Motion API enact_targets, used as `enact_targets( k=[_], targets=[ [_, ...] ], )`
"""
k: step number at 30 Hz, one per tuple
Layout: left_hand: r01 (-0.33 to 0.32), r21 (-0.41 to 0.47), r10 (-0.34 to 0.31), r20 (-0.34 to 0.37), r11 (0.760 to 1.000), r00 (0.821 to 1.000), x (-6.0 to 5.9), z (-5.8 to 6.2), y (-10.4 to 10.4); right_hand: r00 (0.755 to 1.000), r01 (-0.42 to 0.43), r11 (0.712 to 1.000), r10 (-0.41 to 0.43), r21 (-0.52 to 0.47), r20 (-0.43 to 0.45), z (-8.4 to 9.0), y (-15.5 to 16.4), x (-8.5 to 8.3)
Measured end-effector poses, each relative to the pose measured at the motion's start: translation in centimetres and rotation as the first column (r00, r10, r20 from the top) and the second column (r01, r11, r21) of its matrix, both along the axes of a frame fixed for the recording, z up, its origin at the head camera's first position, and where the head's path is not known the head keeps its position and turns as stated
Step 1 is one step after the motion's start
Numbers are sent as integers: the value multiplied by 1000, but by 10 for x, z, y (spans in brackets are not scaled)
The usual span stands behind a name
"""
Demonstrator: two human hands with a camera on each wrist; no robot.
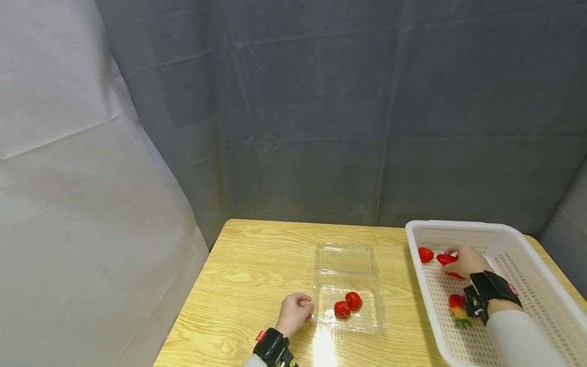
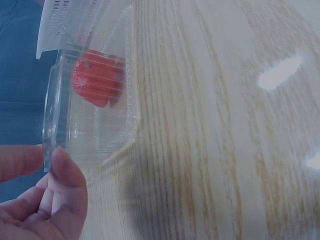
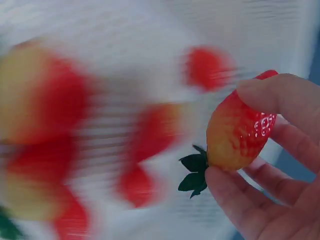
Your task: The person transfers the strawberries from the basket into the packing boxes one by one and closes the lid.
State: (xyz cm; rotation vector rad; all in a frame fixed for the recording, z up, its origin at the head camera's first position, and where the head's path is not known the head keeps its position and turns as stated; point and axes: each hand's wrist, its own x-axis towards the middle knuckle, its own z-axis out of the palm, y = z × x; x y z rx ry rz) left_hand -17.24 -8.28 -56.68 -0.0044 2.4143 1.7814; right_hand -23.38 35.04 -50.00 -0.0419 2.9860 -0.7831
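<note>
My left hand (image 1: 295, 312) pinches the near left edge of a clear plastic clamshell box (image 1: 373, 317) between thumb and fingers; the left wrist view shows the thumb (image 2: 67, 167) on its rim. Its lid (image 1: 346, 259) lies folded back, away from me. Two shiny red fruits (image 1: 342, 309) with thin green stems sit together in the box. Over the white basket (image 1: 433, 326), my right hand (image 1: 469, 262) holds a strawberry (image 3: 237, 130). This strawberry is red, yellowish near its dark green leaves, and gripped between thumb and fingers.
More fruits lie in the basket: a red one (image 1: 425, 254) near the left wall, and a red and yellow strawberry (image 1: 457, 306) by my right wrist. Several are blurred in the right wrist view. The basket's raised rim stands right of the box on the wooden table (image 1: 247, 265).
</note>
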Motion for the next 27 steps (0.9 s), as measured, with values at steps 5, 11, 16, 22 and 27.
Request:
enact_targets(
  k=[5,11,16,22,27],
  targets=[
    [-10,-4,10,-7,1000,1000,1,2,-1,961,-144,989,133,-26,-241,67,-57,-1],
    [-2,6,2,-3,1000,1000,-2,1,0,848,-401,916,370,-4,-379,83,-150,6],
    [6,10,-6,-1,1000,1000,-4,-2,2,778,-570,822,546,19,-312,38,-211,11],
    [11,5,-11,2,1000,1000,-1,0,2,795,-597,802,596,27,-111,-19,-247,16],
    [14,-6,-14,15,1000,1000,-2,1,2,783,-615,783,620,96,-41,-37,-254,22]
  ],
)
